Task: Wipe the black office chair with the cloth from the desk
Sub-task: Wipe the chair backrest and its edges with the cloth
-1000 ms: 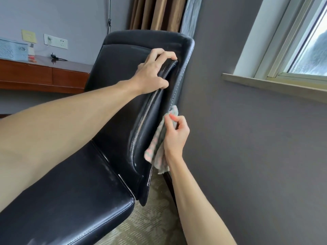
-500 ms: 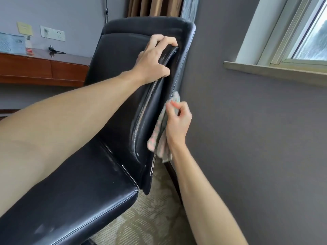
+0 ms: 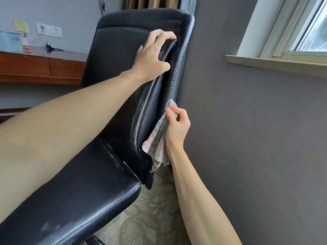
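The black office chair (image 3: 113, 106) is filling the left and middle of the view, its backrest standing tall and running from near-low to far-high, close beside the grey wall (image 3: 247, 129) on the right. The left hand (image 3: 153, 55) is gripping the backrest's right edge high up, fingers curled over the padded rim and clamped on it, steadying the chair. The right hand (image 3: 177, 127) is sitting lower, against the same edge, with its fingers pinched together on the cloth (image 3: 157, 140). The cloth is lying between that hand and the chair's side, touching the stitched edge and hanging down below the palm. The unwiped edge seems to be stretching upward from the right hand, toward the left hand.
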Demonstrator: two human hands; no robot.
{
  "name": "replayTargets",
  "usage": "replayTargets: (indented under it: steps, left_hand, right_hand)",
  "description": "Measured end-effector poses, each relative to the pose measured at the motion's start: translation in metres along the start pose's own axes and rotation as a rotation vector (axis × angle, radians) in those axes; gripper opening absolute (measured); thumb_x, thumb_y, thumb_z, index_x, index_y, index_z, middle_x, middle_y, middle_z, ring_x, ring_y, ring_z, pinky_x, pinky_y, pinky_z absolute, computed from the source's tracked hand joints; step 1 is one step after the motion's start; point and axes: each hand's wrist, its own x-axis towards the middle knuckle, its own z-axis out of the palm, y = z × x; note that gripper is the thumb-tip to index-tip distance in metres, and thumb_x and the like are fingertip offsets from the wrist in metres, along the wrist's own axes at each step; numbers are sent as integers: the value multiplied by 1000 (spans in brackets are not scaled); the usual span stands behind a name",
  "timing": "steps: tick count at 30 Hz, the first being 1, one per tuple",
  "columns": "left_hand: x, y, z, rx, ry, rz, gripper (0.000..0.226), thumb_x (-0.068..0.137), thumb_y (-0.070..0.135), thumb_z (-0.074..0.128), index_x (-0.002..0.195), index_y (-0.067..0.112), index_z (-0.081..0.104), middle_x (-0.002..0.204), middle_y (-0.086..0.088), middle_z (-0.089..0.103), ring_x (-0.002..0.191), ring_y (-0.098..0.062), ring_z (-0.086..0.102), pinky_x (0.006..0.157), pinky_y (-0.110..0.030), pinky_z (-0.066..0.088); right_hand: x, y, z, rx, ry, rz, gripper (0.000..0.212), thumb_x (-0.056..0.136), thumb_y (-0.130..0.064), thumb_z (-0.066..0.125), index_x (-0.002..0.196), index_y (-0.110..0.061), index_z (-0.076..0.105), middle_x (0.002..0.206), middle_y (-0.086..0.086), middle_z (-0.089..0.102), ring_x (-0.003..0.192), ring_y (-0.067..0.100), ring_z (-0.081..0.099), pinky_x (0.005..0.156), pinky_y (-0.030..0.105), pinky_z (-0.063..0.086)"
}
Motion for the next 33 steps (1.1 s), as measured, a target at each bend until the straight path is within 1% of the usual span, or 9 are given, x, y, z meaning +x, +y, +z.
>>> replayTargets:
  steps: [5, 9, 12, 14, 19, 22, 25, 29, 33]
  left_hand:
    - [-31, -15, 16, 32, 17, -26, 93, 65, 11, 54, 148, 40, 24, 161, 8, 7, 148, -13, 2, 114, -61, 2]
    - [-59, -30, 25, 59, 6, -48, 99, 67, 9, 56, 152, 41, 13, 163, 9, -4, 148, -14, -9, 112, -63, -5]
    - [-69, -37, 26, 52, -11, -55, 101, 69, 10, 58, 152, 43, 9, 163, 8, -7, 148, -15, -11, 110, -63, -8]
    - [-73, -40, 27, 79, -30, -60, 101, 73, 16, 64, 151, 45, 6, 162, 7, -10, 148, -17, -12, 110, -65, -7]
    - [-82, -47, 25, 4, -23, -122, 93, 79, 22, 63, 145, 58, 9, 163, 7, -8, 149, -18, -10, 112, -68, 5]
    - [-82, -50, 22, -41, -27, -132, 89, 80, 19, 62, 142, 62, 15, 163, 10, -3, 149, -16, -5, 116, -56, 12]
    - [-81, -55, 17, -78, -49, -139, 85, 81, 17, 61, 141, 62, 21, 162, 13, 0, 149, -13, -2, 112, -38, 13]
    - [-78, -59, 11, -59, -83, -144, 84, 82, 11, 58, 143, 58, 24, 163, 11, 2, 149, -14, 0, 112, -38, 13]
    - [-77, -58, 8, -34, -96, -152, 86, 78, 6, 56, 146, 51, 27, 163, 7, 4, 149, -16, 1, 111, -33, 15]
  right_hand:
    - [-32, 28, -19, -44, -128, 142, 35, 81, -19, 71, 115, -27, 67, 115, -8, 67, 108, 7, 62, 96, 28, 50]
    - [-39, 32, -21, -77, -51, 196, 17, 85, -15, 70, 102, -13, 72, 101, 0, 70, 95, 9, 64, 97, 39, 51]
    - [-28, 14, -13, -52, -3, 75, 7, 84, -12, 70, 89, -8, 71, 82, -5, 64, 79, 4, 58, 81, 28, 50]
    - [-15, -1, -4, -9, -2, -17, 5, 84, -11, 70, 85, -6, 69, 77, -7, 60, 76, 4, 55, 76, 23, 46]
    - [5, -11, 7, -16, -27, -123, 8, 84, -14, 69, 80, -10, 64, 78, -6, 59, 78, 8, 55, 76, 27, 47]
    - [-6, 14, -3, -79, -25, -83, 15, 85, -15, 68, 72, -13, 58, 70, -12, 53, 71, 4, 49, 69, 19, 41]
    - [-28, 46, -17, -83, -18, 51, 19, 84, -15, 68, 69, -11, 57, 67, -10, 49, 67, 4, 46, 67, 23, 39]
    - [-34, 50, -15, -76, -10, 91, 18, 84, -13, 69, 69, -10, 59, 67, -8, 51, 69, 6, 47, 69, 23, 40]
    - [-6, 19, 7, -33, -6, -22, 18, 84, -11, 69, 69, -13, 59, 68, -9, 52, 68, 3, 48, 67, 17, 41]
